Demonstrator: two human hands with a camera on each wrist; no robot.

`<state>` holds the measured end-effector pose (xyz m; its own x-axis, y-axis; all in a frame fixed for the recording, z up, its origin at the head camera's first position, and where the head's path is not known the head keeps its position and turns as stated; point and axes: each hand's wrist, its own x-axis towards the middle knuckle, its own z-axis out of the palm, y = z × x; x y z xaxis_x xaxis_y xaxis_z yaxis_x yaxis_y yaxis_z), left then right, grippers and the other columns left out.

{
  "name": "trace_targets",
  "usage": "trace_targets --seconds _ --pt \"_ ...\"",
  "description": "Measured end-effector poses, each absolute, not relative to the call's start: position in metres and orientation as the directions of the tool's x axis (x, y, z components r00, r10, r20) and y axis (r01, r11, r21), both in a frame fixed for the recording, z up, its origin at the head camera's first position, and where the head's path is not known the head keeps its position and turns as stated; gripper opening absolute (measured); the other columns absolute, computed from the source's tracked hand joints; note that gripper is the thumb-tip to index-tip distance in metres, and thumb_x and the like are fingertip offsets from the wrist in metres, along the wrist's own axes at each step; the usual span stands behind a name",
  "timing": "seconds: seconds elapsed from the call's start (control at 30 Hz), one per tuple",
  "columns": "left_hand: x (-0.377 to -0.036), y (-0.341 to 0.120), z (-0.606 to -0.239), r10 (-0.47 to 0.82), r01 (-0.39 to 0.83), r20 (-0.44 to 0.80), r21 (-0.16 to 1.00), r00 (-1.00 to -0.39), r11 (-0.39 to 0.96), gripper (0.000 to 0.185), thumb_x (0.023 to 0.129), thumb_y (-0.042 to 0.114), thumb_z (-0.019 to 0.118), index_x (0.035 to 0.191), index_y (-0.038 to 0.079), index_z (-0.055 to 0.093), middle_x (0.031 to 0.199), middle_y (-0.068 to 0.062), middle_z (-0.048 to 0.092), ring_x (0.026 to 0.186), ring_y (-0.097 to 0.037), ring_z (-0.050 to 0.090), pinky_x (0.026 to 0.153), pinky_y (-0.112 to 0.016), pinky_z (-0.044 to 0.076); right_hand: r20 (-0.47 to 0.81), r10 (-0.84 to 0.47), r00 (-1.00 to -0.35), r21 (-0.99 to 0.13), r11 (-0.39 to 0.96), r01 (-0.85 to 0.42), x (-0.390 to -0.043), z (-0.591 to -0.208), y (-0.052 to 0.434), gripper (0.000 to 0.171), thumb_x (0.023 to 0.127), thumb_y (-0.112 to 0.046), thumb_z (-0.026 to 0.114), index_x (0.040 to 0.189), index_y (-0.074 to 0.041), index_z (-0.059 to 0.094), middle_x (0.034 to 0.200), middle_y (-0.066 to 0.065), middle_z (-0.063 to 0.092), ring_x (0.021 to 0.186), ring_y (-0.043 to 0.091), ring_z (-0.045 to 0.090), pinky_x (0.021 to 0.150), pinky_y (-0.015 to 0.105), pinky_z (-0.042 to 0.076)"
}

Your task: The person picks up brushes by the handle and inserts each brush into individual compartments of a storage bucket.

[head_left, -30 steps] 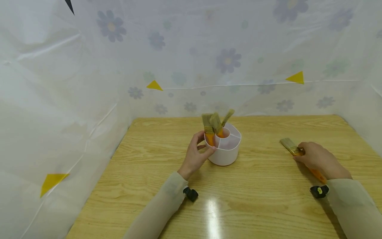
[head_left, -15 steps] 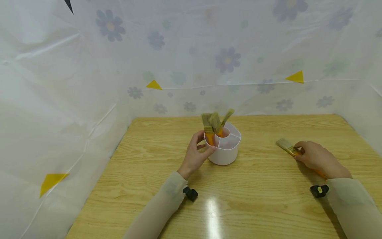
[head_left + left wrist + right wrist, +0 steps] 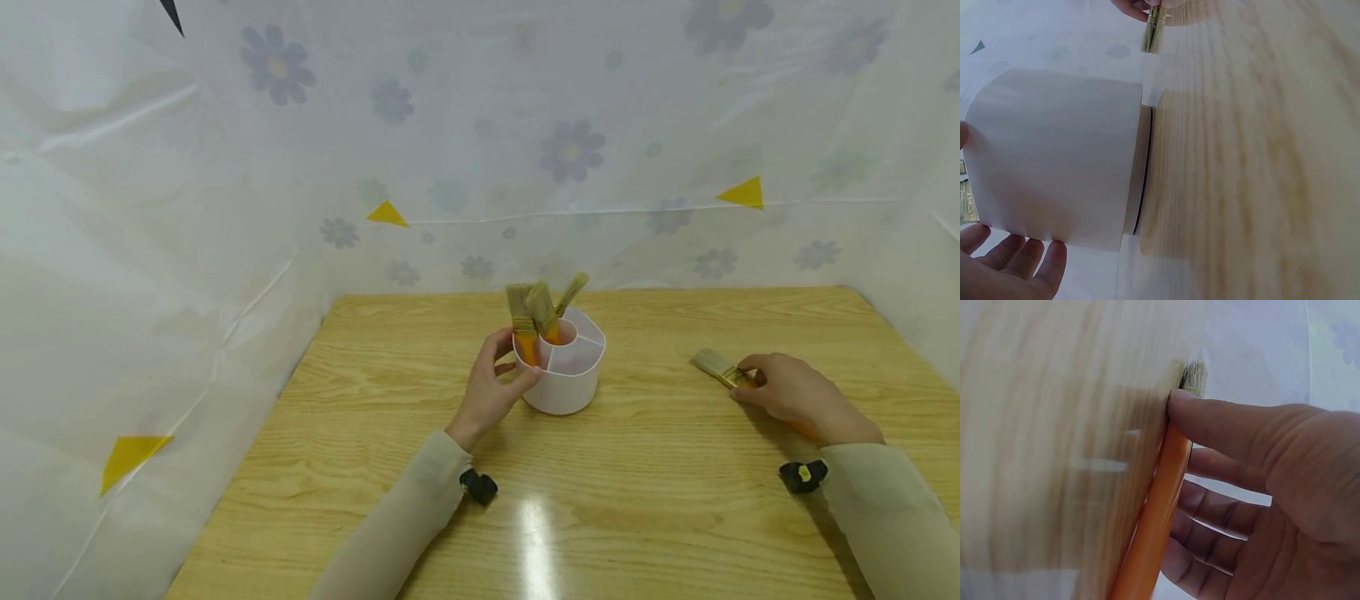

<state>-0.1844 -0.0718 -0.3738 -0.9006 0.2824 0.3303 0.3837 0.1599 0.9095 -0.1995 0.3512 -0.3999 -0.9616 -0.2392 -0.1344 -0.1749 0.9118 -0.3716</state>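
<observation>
A white divided holder (image 3: 566, 379) stands mid-table with three orange-handled paintbrushes (image 3: 534, 312) upright in its left compartment. My left hand (image 3: 495, 379) grips the holder's left side, thumb in front and fingers behind. In the left wrist view the holder's wall (image 3: 1060, 156) fills the frame, and my fingers (image 3: 1010, 269) lie below it. To the right, my right hand (image 3: 783, 392) holds another paintbrush (image 3: 712, 364) low over the table, bristles pointing left toward the holder. The right wrist view shows my thumb (image 3: 1222, 425) pressing its orange handle (image 3: 1160, 512) against my curled fingers.
The wooden table (image 3: 600, 500) is walled in by flowered plastic sheeting (image 3: 225, 208) on the left, back and right. Black wrist cameras (image 3: 478, 486) sit on both sleeves. Bare wood lies between the holder and my right hand.
My right hand has shifted the paintbrush slightly left, and the handle is now mostly hidden under the hand. The left hand and holder have not moved.
</observation>
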Motion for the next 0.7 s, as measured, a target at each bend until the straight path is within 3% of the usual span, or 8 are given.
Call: trace_targets --seconds 0.2,0.7 --pt "-0.1852 -0.0726 -0.3734 0.289 0.385 0.332 0.910 -0.898 0.150 0.064 0.089 0.010 0.066 0.142 -0.003 0.033 0.142 -0.022 0.039 0.129 -0.037 0.039 0.100 -0.057 0.038 -0.119 -0.250 -0.961 -0.367 0.910 -0.192 -0.1992 -0.3995 0.3509 0.056 0.087 -0.029 0.068 0.121 0.013 0.053 0.093 0.020 0.062 0.077 0.029 0.060 0.063 0.046 0.048" --pt "-0.1841 -0.0724 -0.3732 0.291 0.381 0.327 0.912 -0.899 0.152 0.064 0.089 0.010 0.066 0.142 -0.003 0.033 0.142 -0.021 0.039 0.129 -0.037 0.039 0.100 -0.057 0.038 -0.135 -0.256 -0.957 -0.374 0.908 -0.190 -0.1976 -0.3982 0.3494 0.056 0.088 -0.028 0.067 0.123 0.013 0.052 0.095 0.022 0.062 0.078 0.029 0.060 0.063 0.045 0.048"
